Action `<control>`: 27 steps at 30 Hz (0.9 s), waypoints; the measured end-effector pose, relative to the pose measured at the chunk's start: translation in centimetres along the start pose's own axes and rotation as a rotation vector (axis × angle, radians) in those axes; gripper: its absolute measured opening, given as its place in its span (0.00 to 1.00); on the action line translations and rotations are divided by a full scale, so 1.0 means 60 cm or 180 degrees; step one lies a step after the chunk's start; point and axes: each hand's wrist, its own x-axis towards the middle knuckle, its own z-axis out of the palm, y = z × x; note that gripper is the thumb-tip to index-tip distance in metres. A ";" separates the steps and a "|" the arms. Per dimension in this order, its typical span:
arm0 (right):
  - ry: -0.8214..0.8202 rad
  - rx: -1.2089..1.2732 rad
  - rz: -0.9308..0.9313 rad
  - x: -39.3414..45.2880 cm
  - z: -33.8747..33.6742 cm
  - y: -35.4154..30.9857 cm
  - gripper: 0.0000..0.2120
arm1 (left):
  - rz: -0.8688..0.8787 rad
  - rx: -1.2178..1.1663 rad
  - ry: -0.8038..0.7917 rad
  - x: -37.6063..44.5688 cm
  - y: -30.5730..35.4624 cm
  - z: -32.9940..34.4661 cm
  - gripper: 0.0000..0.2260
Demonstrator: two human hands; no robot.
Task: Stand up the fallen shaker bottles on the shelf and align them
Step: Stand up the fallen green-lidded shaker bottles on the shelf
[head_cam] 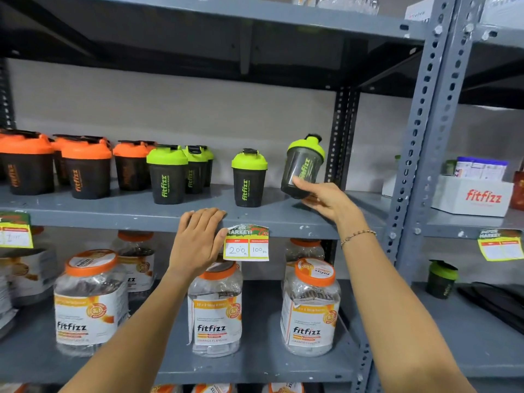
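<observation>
My right hand (326, 198) grips a green-lidded black shaker bottle (304, 163) at its base, holding it tilted to the right just above the grey shelf (141, 214). Another green-lidded shaker (249, 178) stands upright to its left, apart from it. Further left, several green-lidded shakers (168, 175) stand in a cluster, and several orange-lidded shakers (86, 170) stand beyond them. My left hand (200, 236) rests flat on the shelf's front edge, holding nothing.
A price tag (246, 243) hangs from the shelf edge beside my left hand. Large fitfizz jars (215, 310) fill the shelf below. A perforated grey upright (422, 137) stands right of the held bottle; a white fitfizz box (473, 195) sits beyond it.
</observation>
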 end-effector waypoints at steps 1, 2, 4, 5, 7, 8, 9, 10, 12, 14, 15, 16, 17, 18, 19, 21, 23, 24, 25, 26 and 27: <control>0.0043 -0.0189 -0.0056 0.008 0.004 0.007 0.25 | -0.0004 -0.0003 -0.0012 0.001 0.000 0.000 0.23; 0.0102 -0.0423 -0.0103 0.014 0.007 0.013 0.26 | -0.0010 -0.0008 -0.0025 0.001 0.000 -0.001 0.23; 0.0292 -0.1037 -0.0205 0.027 0.008 0.026 0.26 | -0.0012 -0.0017 -0.0048 0.001 0.000 -0.001 0.24; 0.0399 -0.1344 -0.0233 0.035 0.006 0.033 0.26 | -0.0009 -0.0020 -0.0049 0.001 0.000 0.000 0.24; 0.0583 -0.1701 -0.0208 0.045 0.001 0.040 0.27 | -0.0001 -0.0023 -0.0040 0.000 -0.001 0.001 0.24; 0.0627 -0.1768 -0.0201 0.049 -0.001 0.042 0.27 | 0.0004 -0.0022 -0.0042 0.001 -0.002 0.002 0.24; 0.0642 -0.1801 -0.0202 0.052 -0.002 0.043 0.26 | 0.0008 -0.0015 -0.0045 0.001 -0.003 0.003 0.24; 0.0632 -0.1818 -0.0202 0.052 -0.001 0.042 0.25 | 0.0010 -0.0008 -0.0040 0.001 -0.003 0.005 0.23; 0.0580 -0.1796 -0.0208 0.049 0.002 0.042 0.23 | 0.0016 -0.0016 -0.0013 0.002 -0.005 0.008 0.23; 0.0580 -0.1812 -0.0197 0.047 0.003 0.041 0.21 | 0.0030 -0.0024 0.0064 0.002 -0.005 0.011 0.24; 0.0590 -0.1829 -0.0198 0.048 0.003 0.042 0.20 | 0.0039 -0.0030 0.0109 0.002 -0.006 0.011 0.24; 0.0583 -0.1859 -0.0203 0.050 0.002 0.042 0.20 | 0.0058 -0.0032 0.0154 0.002 -0.006 0.013 0.24; 0.0596 -0.1886 -0.0205 0.052 0.002 0.043 0.19 | 0.0081 -0.0030 0.0198 0.002 -0.006 0.015 0.24; 0.0601 -0.1932 -0.0209 0.052 0.002 0.044 0.19 | 0.0102 -0.0027 0.0239 0.003 -0.006 0.018 0.24; 0.0598 -0.1964 -0.0179 0.051 0.002 0.044 0.20 | 0.0119 -0.0016 0.0277 0.004 -0.006 0.020 0.23; 0.0573 -0.2028 -0.0141 0.053 0.001 0.044 0.24 | 0.0132 0.0013 0.0370 0.006 -0.005 0.024 0.23; 0.0526 -0.2111 -0.0109 0.057 -0.003 0.045 0.31 | 0.0115 0.0036 0.0465 0.006 -0.004 0.022 0.23; 0.0484 -0.2163 -0.0116 0.061 -0.006 0.046 0.34 | 0.0113 0.0050 0.0513 0.008 -0.002 0.018 0.22; 0.0430 -0.2195 -0.0122 0.061 -0.008 0.045 0.38 | 0.0106 0.0065 0.0561 0.012 0.000 0.012 0.21; 0.0402 -0.2236 -0.0114 0.056 -0.006 0.042 0.44 | 0.0068 0.0081 0.0611 0.019 0.002 0.005 0.20; 0.0406 -0.2284 -0.0094 0.047 -0.002 0.039 0.50 | -0.0040 0.0062 0.0633 0.029 0.006 -0.004 0.19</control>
